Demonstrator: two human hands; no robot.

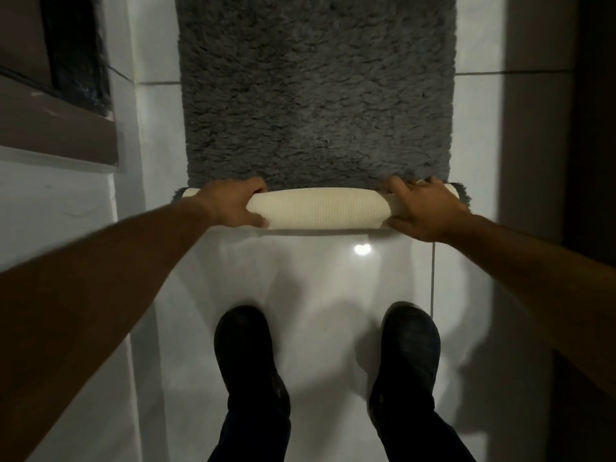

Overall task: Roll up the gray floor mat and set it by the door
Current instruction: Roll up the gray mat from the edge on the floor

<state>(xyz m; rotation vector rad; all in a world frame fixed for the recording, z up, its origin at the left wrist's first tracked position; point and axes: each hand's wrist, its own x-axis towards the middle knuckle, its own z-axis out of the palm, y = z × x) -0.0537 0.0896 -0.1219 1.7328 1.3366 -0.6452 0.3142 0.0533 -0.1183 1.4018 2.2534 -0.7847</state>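
Observation:
A shaggy gray floor mat [316,95] lies flat on white floor tiles and runs away from me out of the top of the view. Its near end is curled into a roll [316,208] that shows the cream woven backing. My left hand [233,203] grips the roll near its left end, fingers over the top and thumb underneath. My right hand [423,211] grips it near the right end the same way. A ring shows on one right finger. A door cannot be made out for certain.
My two black shoes [246,355] [410,351] stand on the glossy white tiles [316,278] just behind the roll. A brown ledge with a dark gap [56,105] lies along the left. A dark vertical surface [593,128] borders the right side.

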